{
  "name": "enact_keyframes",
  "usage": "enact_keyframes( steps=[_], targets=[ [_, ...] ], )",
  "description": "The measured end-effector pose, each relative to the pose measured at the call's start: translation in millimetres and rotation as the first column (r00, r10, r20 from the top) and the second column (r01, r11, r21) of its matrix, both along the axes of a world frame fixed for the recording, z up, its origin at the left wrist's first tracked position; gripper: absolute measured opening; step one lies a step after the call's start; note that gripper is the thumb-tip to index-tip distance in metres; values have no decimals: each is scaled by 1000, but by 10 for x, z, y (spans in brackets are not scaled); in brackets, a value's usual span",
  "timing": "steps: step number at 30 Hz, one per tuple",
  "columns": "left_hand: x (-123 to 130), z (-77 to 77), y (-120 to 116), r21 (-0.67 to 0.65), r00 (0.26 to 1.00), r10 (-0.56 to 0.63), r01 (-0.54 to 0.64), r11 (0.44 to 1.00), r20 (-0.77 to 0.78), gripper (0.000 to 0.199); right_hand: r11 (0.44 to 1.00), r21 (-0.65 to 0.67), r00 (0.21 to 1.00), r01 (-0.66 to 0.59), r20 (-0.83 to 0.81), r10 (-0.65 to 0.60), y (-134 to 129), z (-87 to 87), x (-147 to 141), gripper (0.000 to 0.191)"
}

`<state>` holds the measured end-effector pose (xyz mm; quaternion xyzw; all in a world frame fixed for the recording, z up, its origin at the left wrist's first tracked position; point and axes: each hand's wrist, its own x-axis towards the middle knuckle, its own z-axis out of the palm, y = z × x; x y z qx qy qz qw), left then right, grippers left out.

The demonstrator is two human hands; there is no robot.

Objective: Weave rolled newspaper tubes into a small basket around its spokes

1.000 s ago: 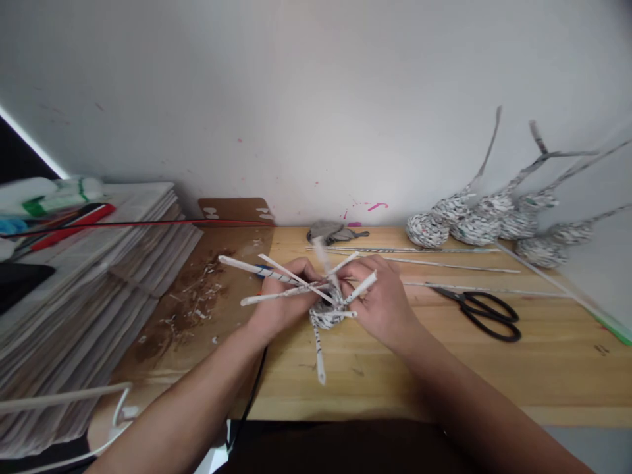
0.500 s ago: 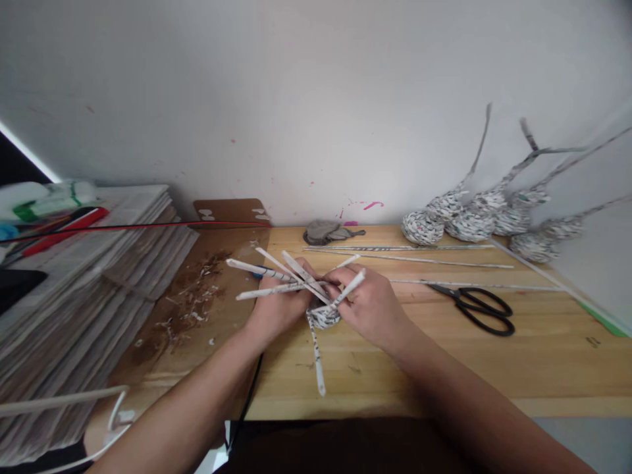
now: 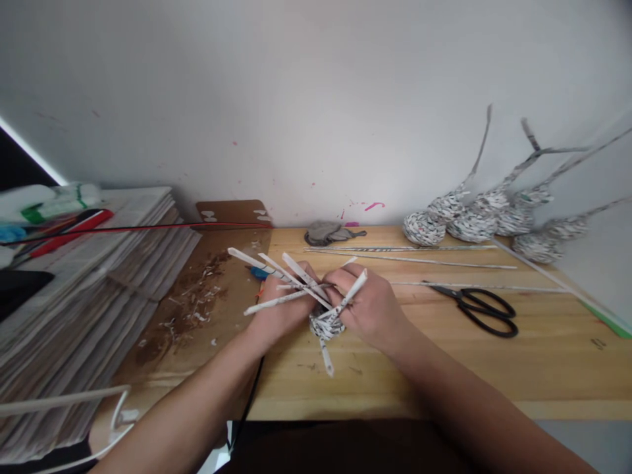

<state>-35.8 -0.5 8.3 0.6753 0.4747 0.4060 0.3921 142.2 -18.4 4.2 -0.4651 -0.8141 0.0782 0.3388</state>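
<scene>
A small woven piece of rolled paper (image 3: 326,326) is between my two hands, just above the wooden table. Several white paper tubes fan out from its top to the left and right, and one points down toward me. My left hand (image 3: 286,306) is closed round the left side of the piece, its fingertips partly hidden behind the tubes. On the other side, my right hand (image 3: 368,299) pinches a thin paper strip and tubes at the upper right of the weave.
Black scissors (image 3: 476,308) and long thin paper tubes (image 3: 409,257) lie on the table (image 3: 543,355). Woven paper gourd shapes (image 3: 424,228) stand at the back right. A grey cloth-like item (image 3: 326,232) is near the wall. Stacked newspapers (image 3: 99,303) fill the left.
The woven piece has turned and tipped slightly; the tube pointing toward me has swung right and looks shorter. The tubes on the left have shifted. Both hands keep their hold.
</scene>
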Motion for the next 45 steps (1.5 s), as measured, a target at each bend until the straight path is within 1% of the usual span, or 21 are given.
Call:
enact_keyframes(
  steps=[1,3,5,7,10,12,14,16,18,19,21,24,26,28,30,34,36,38,40,44,45],
  targets=[
    [0,11,-2,16,1000,-16,16,1000,-4,15,1000,8,1000,-14,-26,14,-5,4,-3,10],
    [4,32,-2,29,999,-50,50,998,11,16,999,-21,991,-24,-129,21,-22,23,-13,3],
    [13,54,-3,12,998,-62,61,998,28,16,997,-70,970,-20,-244,2,-45,46,-29,11],
    [20,71,-6,-1,998,-47,47,999,31,16,995,-98,945,-15,-328,-18,-67,60,-45,16],
    [19,71,-8,-13,999,-22,23,1000,33,18,994,-105,890,-34,-455,-17,-81,55,-51,11],
    [14,51,-3,-25,999,-15,16,1000,42,18,989,-136,843,-51,-538,-30,-71,44,-39,9],
    [11,18,10,-24,999,0,1,1000,45,14,982,-185,836,-30,-543,-76,-50,39,-16,11],
    [9,-20,28,-16,999,13,-13,1000,45,13,975,-220,877,21,-465,-123,-25,46,11,12],
    [4,-56,46,-31,999,23,-22,999,44,24,969,-243,905,51,-400,-148,-2,64,37,11],
    [0,-68,54,-46,999,22,-21,999,36,28,964,-263,900,47,-407,-155,7,76,48,11],
    [-9,-77,63,-66,1000,14,-14,998,-1,24,942,-337,859,-2,-483,-171,24,98,63,10],
    [-12,-50,64,-68,998,2,-6,998,-67,14,888,-452,768,-79,-596,-235,42,118,67,14],
    [2,-19,58,-84,998,4,-8,996,-56,15,876,-477,740,-69,-613,-275,46,125,59,20],
    [24,6,52,-128,1000,2,-4,992,-11,16,883,-468,732,-37,-614,-295,48,128,51,26],
    [49,20,46,-167,999,13,-7,986,39,15,877,-479,713,-30,-625,-317,55,128,51,29],
    [85,18,45,-189,995,41,-23,982,94,9,822,-556,635,-119,-680,-367,105,106,80,31],
    [91,4,48,-173,994,53,-36,984,98,7,803,-578,616,-146,-688,-383,138,97,101,33],
    [85,-17,48,-123,994,44,-32,992,99,5,788,-594,609,-163,-688,-394,168,101,125,30],
    [70,-37,44,-54,997,5,-1,999,79,4,755,-621,608,-211,-688,-396,192,119,162,26],
    [34,-55,31,87,997,-77,79,993,-23,9,642,-682,604,-349,-688,-402,236,155,275,28],
    [27,-55,29,111,995,-92,96,989,-40,10,624,-690,601,-367,-688,-407,247,158,304,30]
  ],
)
